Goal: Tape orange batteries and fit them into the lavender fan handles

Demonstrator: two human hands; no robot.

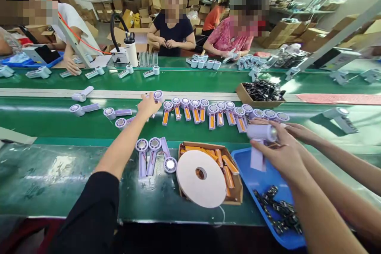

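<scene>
My left hand (148,106) reaches across the green belt with its fingers closed on a lavender handheld fan body (158,95), whose handle is mostly covered by the hand. On the right, my right hand (284,149) grips another lavender fan body (258,132), its handle pointing down above a blue tray (242,162). Between the hands stands a row of lavender fan bodies (195,104), several with orange-wrapped cells in their handles. Nearer to me lie three fan bodies (154,144) without orange cells.
A cardboard box (238,196) holds orange cells (228,176), with a white reel (190,182) on top. Dark parts (279,210) lie in the blue tray. A co-worker's arms (336,143) come in from the right beside mine. Another box (244,94) holds black parts. People sit across the belt.
</scene>
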